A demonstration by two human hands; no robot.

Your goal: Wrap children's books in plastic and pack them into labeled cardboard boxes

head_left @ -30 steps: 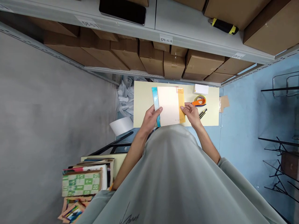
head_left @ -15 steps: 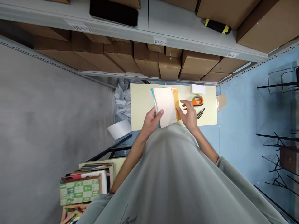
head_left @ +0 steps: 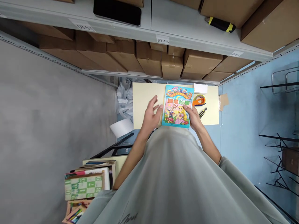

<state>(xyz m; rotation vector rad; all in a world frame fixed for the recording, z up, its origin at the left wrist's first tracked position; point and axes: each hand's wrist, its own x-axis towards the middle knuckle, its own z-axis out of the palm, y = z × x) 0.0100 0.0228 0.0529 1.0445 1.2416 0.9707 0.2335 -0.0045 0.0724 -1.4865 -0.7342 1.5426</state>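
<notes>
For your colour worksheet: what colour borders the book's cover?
Turquoise, on the book; head view.

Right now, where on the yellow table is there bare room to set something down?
The widest bare patch is on the left of the table, between its left edge and the left hand. A narrower strip runs along the right edge, past the pens. Crowded right of the book: tape dispenser, white pad, right hand.

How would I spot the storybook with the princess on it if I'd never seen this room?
Look below the shelves of cardboard boxes to the pale yellow table. The storybook is at its middle, between the person's left hand and right hand, just left of the orange tape dispenser. Only it has a turquoise cover with a cartoon blonde girl in pink.
</notes>
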